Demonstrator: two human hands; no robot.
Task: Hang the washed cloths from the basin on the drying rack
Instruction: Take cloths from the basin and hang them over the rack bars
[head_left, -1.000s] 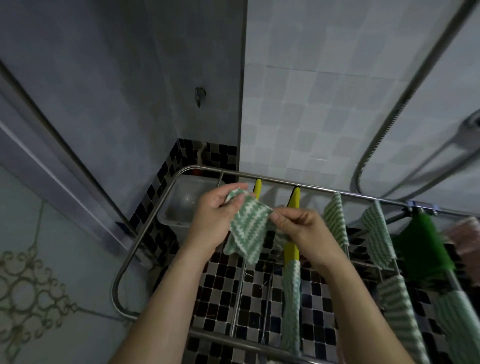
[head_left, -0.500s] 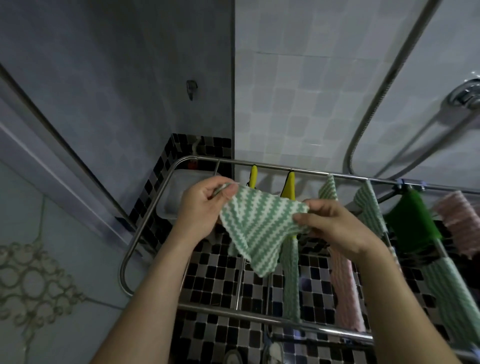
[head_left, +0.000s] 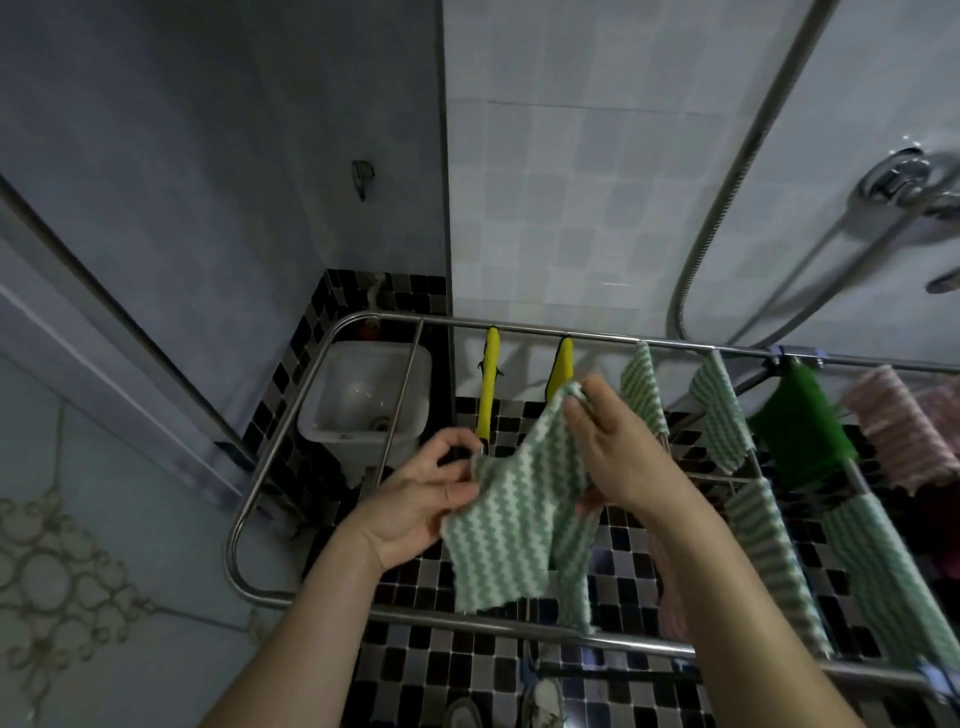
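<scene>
I hold a green-and-white zigzag cloth (head_left: 511, 525) spread above the steel drying rack (head_left: 291, 431). My left hand (head_left: 415, 499) pinches its left edge. My right hand (head_left: 618, 457) grips its upper right corner, raised higher than the left. The cloth hangs down over the rack's left rails. The white basin (head_left: 363, 400) stands on the floor in the corner beyond the rack and looks empty.
Two yellow cloths (head_left: 489, 384) hang on the far rail. Several striped green cloths (head_left: 719, 410), a dark green one (head_left: 800, 431) and pink ones (head_left: 893, 426) hang to the right. A shower hose (head_left: 727, 171) curves on the tiled wall. Checkered floor tiles lie below.
The cloth was bunched between both hands, then spread open. Now my right hand is raised and my left lowered, so the cloth hangs slanted and lower over the rack.
</scene>
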